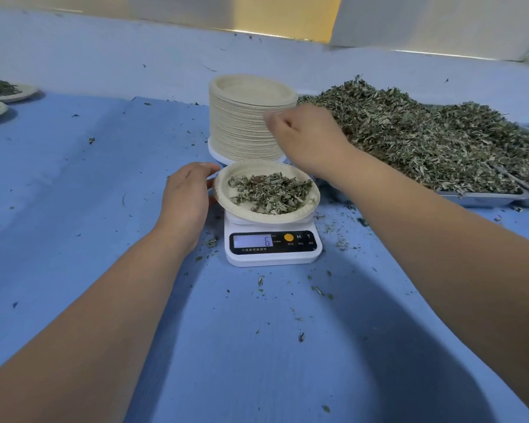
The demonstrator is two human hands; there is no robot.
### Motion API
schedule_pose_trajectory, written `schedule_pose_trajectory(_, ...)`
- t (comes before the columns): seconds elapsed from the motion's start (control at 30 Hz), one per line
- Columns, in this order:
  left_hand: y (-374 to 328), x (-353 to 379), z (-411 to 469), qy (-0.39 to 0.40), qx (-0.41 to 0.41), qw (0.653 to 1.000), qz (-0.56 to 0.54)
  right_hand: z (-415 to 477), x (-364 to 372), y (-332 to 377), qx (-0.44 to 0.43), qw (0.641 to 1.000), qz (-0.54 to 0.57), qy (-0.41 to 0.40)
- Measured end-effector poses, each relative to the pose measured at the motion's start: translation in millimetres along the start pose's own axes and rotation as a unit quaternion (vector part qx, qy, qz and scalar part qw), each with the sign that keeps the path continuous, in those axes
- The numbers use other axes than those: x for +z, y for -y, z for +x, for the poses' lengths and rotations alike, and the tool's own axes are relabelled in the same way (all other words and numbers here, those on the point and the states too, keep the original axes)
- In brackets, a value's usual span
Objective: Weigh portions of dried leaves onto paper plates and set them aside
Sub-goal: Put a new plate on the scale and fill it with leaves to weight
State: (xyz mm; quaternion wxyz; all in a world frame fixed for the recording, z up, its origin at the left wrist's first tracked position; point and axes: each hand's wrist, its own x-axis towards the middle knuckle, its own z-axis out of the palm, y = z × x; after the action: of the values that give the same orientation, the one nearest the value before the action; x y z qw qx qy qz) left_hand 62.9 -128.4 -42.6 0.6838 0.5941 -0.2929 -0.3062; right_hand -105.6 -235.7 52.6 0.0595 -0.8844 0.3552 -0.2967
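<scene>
A paper plate (223, 195) with a portion of dried leaves (271, 192) rests on a small white scale (272, 256) whose display reads 6. My left hand (185, 193) touches the plate's left rim, fingers curled around its edge. My right hand (306, 135) hovers above and behind the plate, fingers pinched together; whether it holds leaves is hidden. A tall stack of paper plates (245, 117) stands just behind the scale. A big heap of dried leaves (425, 138) lies in metal trays at the right.
Two filled paper plates (25, 93) sit at the far left edge of the blue table (74, 193). The metal tray's rim (483, 198) runs along the right. Leaf crumbs are scattered around the scale. A pale wall bounds the back.
</scene>
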Motion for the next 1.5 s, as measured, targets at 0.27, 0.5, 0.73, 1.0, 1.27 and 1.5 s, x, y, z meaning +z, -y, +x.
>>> schedule_pose_trajectory(0.27, -3.4, 0.9, -2.7, 0.004, -0.002, 1.0, -0.016, 1.0, 24.1, 20.2, -0.048, 0.98, -0.062, 0.183)
schedule_pose_trajectory(0.5, -7.4, 1.6, -7.8, 0.015, 0.008, 1.0, 0.022, -18.1, 6.3, 11.5, -0.014, 0.988, 0.017, 0.153)
schedule_pose_trajectory(0.73, -5.6, 0.9, -9.5, 0.023, 0.015, 0.999, 0.023, -40.4, 1.8, 1.3, -0.016, 0.997, 0.045, 0.057)
schedule_pose_trajectory(1.0, -5.8, 1.1, -9.1, 0.022, 0.019, 0.999, 0.033, -70.4, -14.3, -88.1, 0.135, 0.986, -0.092, -0.007)
schedule_pose_trajectory(1.27, -5.4, 1.0, -10.6, 0.017, 0.036, 0.998, 0.05, -73.5, -5.3, -95.1, 0.171, 0.963, -0.182, 0.1)
schedule_pose_trajectory(1.5, -3.5, 0.2, -6.1, 0.011, 0.031, 0.998, 0.048, -77.6, -11.5, -91.3, 0.131, 0.986, -0.072, 0.077)
